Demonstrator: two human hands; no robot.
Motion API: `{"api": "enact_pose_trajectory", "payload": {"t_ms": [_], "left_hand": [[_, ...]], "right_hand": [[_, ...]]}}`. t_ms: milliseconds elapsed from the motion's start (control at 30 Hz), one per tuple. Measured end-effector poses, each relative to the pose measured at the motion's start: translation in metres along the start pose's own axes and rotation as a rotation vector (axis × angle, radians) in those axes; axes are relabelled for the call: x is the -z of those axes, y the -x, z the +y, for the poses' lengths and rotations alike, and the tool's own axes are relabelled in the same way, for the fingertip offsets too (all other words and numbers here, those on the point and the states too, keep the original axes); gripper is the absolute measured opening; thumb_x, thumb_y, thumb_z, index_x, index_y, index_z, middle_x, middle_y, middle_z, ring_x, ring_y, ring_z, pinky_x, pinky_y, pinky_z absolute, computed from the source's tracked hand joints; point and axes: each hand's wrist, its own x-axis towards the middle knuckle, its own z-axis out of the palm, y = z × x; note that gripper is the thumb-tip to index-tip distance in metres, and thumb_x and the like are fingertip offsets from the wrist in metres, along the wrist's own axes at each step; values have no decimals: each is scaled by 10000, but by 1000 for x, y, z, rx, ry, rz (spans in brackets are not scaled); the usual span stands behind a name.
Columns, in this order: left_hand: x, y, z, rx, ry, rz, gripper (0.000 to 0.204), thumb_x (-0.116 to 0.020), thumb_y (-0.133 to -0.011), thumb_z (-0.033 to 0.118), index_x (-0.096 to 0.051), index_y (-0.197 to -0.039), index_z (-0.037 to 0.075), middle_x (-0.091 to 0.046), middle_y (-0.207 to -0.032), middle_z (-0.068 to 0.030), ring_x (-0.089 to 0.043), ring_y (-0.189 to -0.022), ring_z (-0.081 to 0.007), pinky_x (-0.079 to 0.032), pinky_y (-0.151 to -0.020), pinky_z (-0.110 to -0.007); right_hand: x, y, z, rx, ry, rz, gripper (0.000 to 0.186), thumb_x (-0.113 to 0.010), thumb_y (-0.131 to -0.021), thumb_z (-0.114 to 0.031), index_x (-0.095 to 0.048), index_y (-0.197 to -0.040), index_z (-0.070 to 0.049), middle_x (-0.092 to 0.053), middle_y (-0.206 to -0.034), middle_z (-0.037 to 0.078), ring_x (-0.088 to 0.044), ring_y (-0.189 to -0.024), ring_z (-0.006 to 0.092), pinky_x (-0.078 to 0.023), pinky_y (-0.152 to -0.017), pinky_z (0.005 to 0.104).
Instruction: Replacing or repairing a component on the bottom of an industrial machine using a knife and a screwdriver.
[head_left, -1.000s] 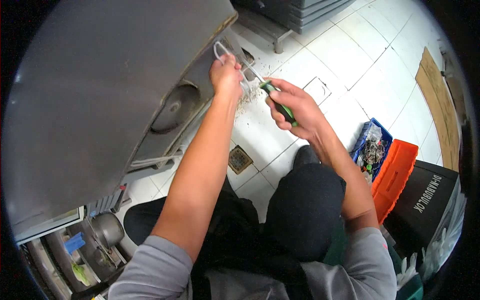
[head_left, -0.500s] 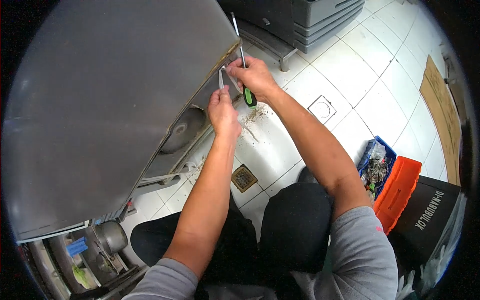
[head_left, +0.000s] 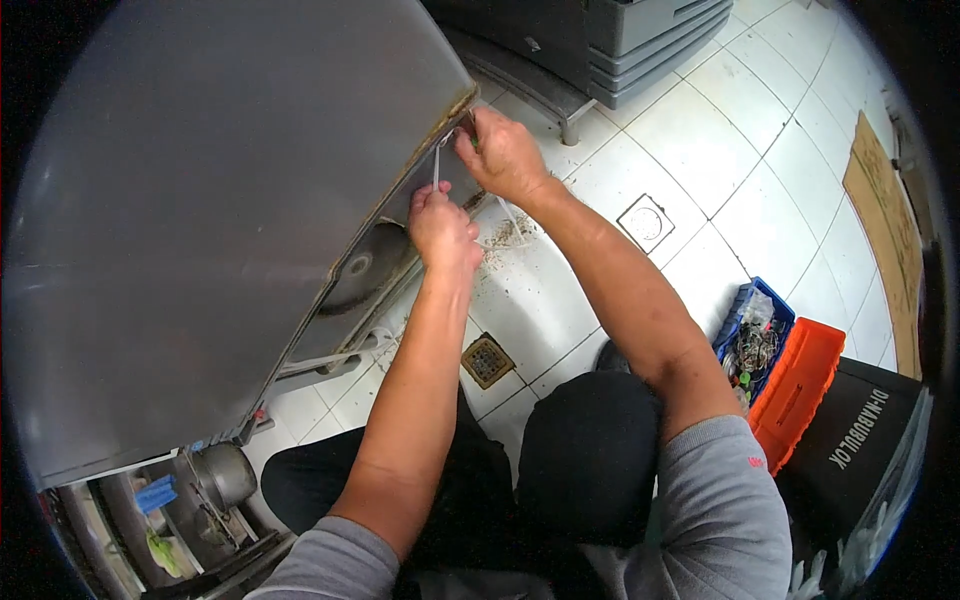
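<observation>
A thin white cable (head_left: pixel 436 165) runs from my left hand (head_left: pixel 443 228) up to the edge of a grey metal appliance (head_left: pixel 220 200). My left fingers are closed on its lower part. My right hand (head_left: pixel 505 155) is closed at the appliance's rusty corner, near the upper end of the cable. A bit of green handle shows between its fingers, and the screwdriver it belongs to is otherwise mostly hidden by the hand. Another length of the white cable hangs below my right hand toward the floor. Under the panel edge sits a dark round part (head_left: pixel 365 268).
White floor tiles carry scattered debris (head_left: pixel 508 232) and a square drain grate (head_left: pixel 488 360). At right lie a blue toolbox (head_left: pixel 738 305) of small parts, its orange lid (head_left: pixel 797 385) and a black box (head_left: pixel 850 430). Grey stacked bins (head_left: pixel 655 45) stand ahead on a metal rack (head_left: pixel 570 125).
My right hand has turned and changed its hold on the screwdriver, whose shaft and handle were plainly visible before. My left hand has shifted slightly down and left with the cable.
</observation>
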Motion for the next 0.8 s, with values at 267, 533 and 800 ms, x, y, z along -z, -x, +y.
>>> {"api": "enact_pose_trajectory", "payload": {"t_ms": [267,533,800], "left_hand": [[15,-1,15,3,160,15,93,-431,-984,105,-494,-1036,59,-280,-609,47,-241,-456,-86,-206,-390,-253],[2,51,26,-21,314,-165,62,-461,-951,82,-512,-980,63,-290,-590,36,-254,-471,-98,-223,-399,-263],[28,22,32,-18,-124,-222,192,-515,-919,28,-543,-1107,7,-514,-758,-27,-463,-566,-112,-430,-508,-259]], "right_hand": [[6,-7,0,-20,-11,-36,194,-646,-891,-181,-567,-893,-5,-643,-825,243,-630,-785,455,-506,-691,521],[-3,7,6,-150,-41,-53,176,-653,-898,-166,-591,-893,-2,-642,-759,245,-635,-739,453,-500,-658,505],[32,12,6,-464,-422,-282,212,-673,-919,-221,-621,-885,-18,-670,-715,94,-640,-617,173,-485,-530,332]]}}
